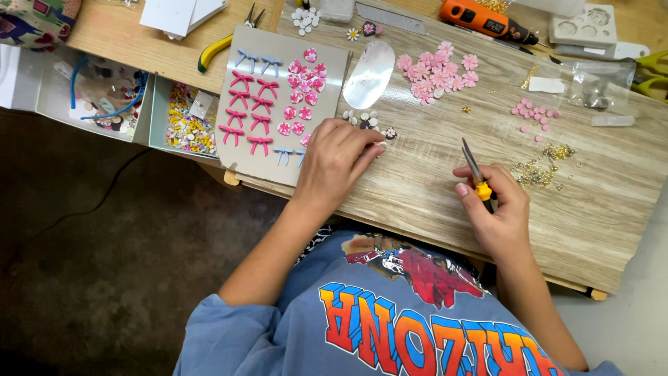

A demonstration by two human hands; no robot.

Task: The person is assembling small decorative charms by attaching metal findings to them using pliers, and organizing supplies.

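Your left hand (334,160) is down on the tabletop (431,188), fingers pinched together at the tips beside a small cluster of pale flower charms (365,120). I can't tell whether a piece is actually between the fingertips; it's too small to see.

Your right hand (495,209) is closed around the yellow-handled pliers (475,172), tips pointing up and away from you, clear of the surface.

The charms look tiny, light and rigid, probably brittle at the petals. Pinch by the edges or the centre, not by a single petal, and go easy with the plier tips: metal on a small glossy piece will likely slip or chip it.

Nearby:
- grey board (278,104) with pink and blue bows and pink flowers, just left of your left hand
- heap of pink flowers (438,69) further back
- scatter of gold findings (539,170) right of the pliers, loose and easy to knock
- orange rotary tool (483,19) at the far edge
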